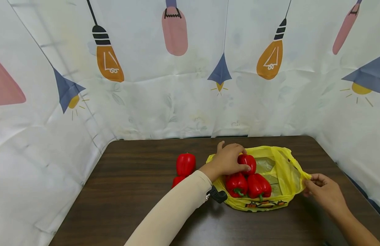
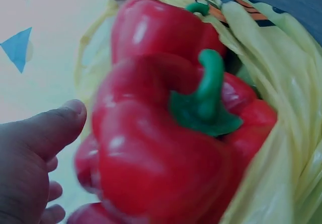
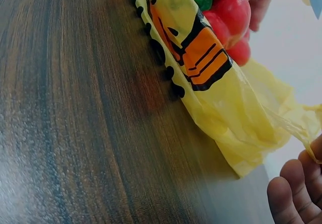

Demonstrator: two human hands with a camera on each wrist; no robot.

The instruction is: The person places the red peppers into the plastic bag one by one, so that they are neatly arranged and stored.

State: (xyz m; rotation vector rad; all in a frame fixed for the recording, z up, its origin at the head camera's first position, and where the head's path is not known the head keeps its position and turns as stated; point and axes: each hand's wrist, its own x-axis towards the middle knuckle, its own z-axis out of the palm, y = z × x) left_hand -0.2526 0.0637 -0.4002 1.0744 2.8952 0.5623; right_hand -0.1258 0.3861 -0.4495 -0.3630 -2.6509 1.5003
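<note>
A yellow plastic bag (image 1: 282, 164) lies with its mouth spread, and three red bell peppers (image 1: 236, 184) show in it. My left hand (image 1: 228, 159) reaches over the bag's left side, around the rear pepper (image 1: 247, 164). In the left wrist view, the thumb (image 2: 55, 128) stands extended beside a pepper (image 2: 156, 153) with a green stem, a small gap between them. My right hand (image 1: 325, 191) pinches the bag's right edge between thumb and fingers; the right wrist view shows fingers (image 3: 294, 183) at the bag's pulled-out corner.
Left of the bag, a red bell pepper (image 1: 186, 164) sits on the dark wooden table (image 1: 128, 191), with another (image 1: 177, 181) partly hidden behind my left sleeve (image 1: 174, 208). A white patterned curtain (image 1: 190, 102) hangs along the table's back and sides.
</note>
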